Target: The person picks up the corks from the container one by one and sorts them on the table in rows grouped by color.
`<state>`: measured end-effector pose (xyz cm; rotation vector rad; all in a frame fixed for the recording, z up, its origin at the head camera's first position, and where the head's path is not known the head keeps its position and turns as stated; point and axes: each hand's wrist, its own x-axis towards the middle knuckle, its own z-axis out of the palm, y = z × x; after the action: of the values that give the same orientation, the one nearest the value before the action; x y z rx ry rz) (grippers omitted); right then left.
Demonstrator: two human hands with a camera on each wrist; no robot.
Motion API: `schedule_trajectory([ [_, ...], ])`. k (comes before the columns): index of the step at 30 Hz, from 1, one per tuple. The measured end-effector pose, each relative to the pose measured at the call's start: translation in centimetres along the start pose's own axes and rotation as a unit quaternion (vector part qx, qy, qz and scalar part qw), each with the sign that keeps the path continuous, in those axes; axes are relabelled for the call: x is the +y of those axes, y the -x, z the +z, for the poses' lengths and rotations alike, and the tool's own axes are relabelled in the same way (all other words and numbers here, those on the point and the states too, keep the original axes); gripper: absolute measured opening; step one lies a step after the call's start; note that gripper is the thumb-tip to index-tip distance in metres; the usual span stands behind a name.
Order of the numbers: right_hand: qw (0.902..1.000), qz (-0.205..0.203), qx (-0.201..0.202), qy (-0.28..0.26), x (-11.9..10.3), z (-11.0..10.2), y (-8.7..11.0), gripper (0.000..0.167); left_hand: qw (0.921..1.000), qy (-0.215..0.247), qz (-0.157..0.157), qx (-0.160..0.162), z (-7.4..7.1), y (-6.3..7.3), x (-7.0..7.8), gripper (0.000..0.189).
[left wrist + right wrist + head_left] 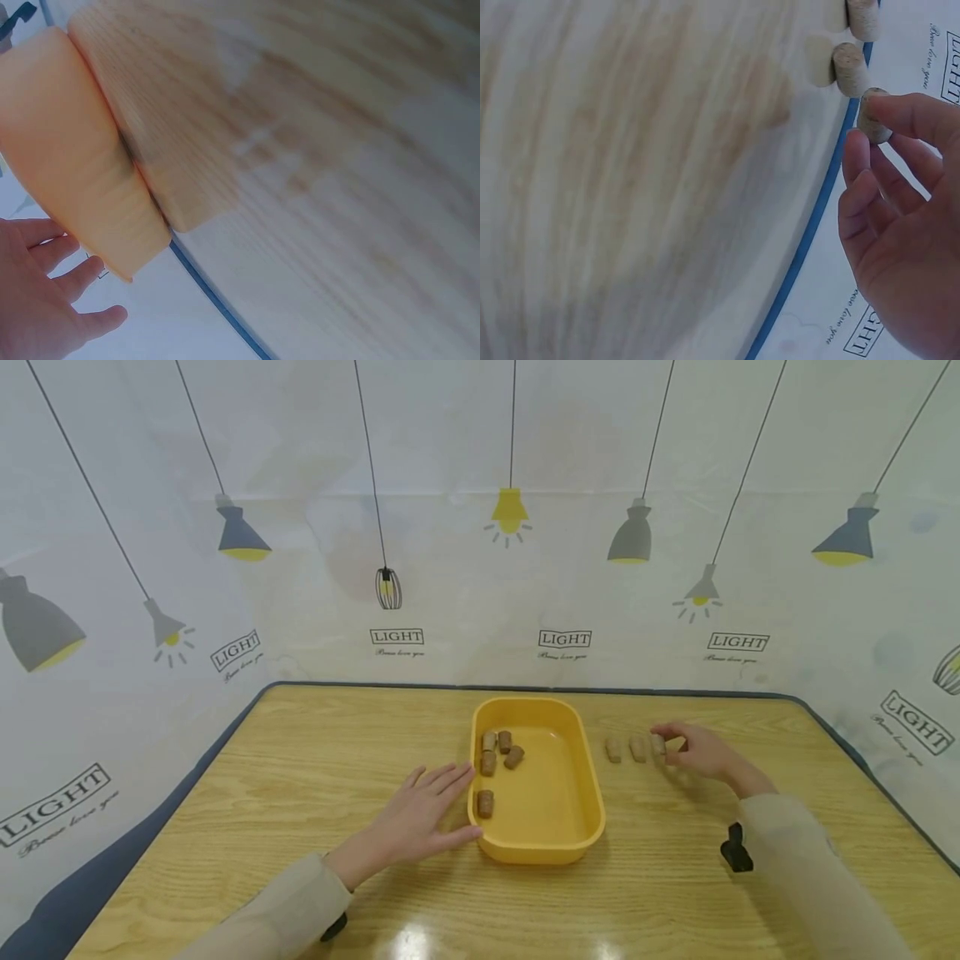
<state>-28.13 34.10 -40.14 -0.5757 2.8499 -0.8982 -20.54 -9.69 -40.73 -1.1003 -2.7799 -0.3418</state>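
A yellow plastic tray stands on the wooden table, with several brown corks along its left side. My left hand touches the tray's left rim, its fingers straight and spread; the left wrist view shows this hand beside the tray's wall. Right of the tray my right hand pinches a cork between thumb and fingers. Two more corks stand in a row to its left, the middle one and the left one. In the right wrist view, the pinched cork is upright.
The wooden table has a dark blue edge, with a white wall covering printed with lamps behind it. Black wrist straps hang below both sleeves.
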Motion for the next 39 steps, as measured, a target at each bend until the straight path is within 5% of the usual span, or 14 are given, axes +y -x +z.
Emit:
schedule_trajectory([
  [17,0.9991,0.037,0.02,-0.009,1.5,1.0,0.2,0.047,1.0,-0.002,-0.004,-0.004,0.0,0.0,0.0,0.08],
  [28,0.9978,0.017,0.046,0.046,2.0,1.3,0.0,0.045,1.0,0.005,-0.001,-0.002,0.1,0.0,-0.1,0.081],
  [39,0.9974,0.004,0.056,0.044,2.1,1.4,-0.2,0.049,0.9999,0.009,0.004,-0.006,0.1,0.0,-0.2,0.08],
])
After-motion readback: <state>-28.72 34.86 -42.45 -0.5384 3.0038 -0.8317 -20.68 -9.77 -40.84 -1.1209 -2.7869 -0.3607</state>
